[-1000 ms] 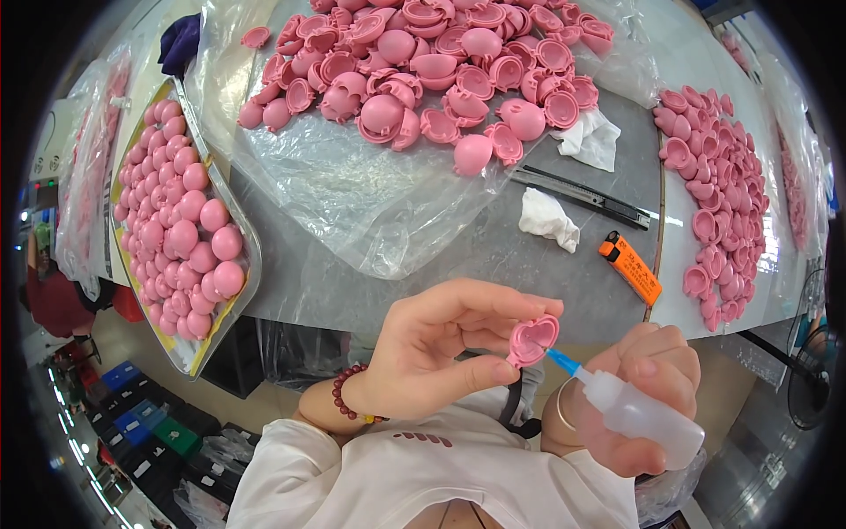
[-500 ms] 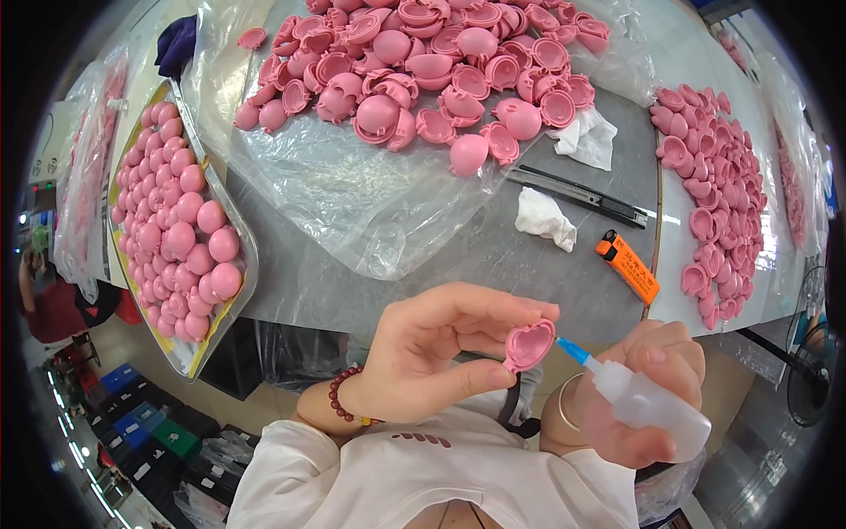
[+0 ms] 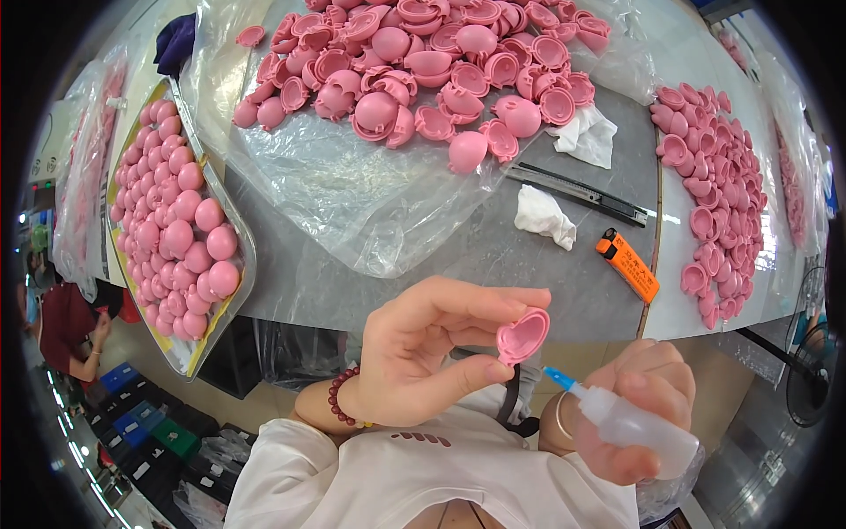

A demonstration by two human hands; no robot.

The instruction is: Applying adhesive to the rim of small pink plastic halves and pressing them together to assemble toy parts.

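Observation:
Pinched between the thumb and fingers of my left hand (image 3: 432, 353) is a pink plastic half shell (image 3: 524, 336), its hollow side turned toward the right. My right hand (image 3: 646, 401) is wrapped round a translucent squeeze bottle (image 3: 634, 428) with a blue nozzle tip (image 3: 559, 379). That tip points up and left, just below and right of the shell, with a small gap between them. Both hands are over the table's near edge, in front of my body.
A pile of pink shells (image 3: 427, 66) lies on clear plastic sheeting (image 3: 379, 229). Left stands a tray (image 3: 251, 264) of pink balls. A utility knife (image 3: 582, 196), white tissue (image 3: 545, 216) and orange lighter (image 3: 627, 266) lie right of centre. More pink shells (image 3: 723, 203) are farther right.
The nozzle tip has moved down and left, away from the shell's rim. My left hand has shifted slightly left and up with the shell.

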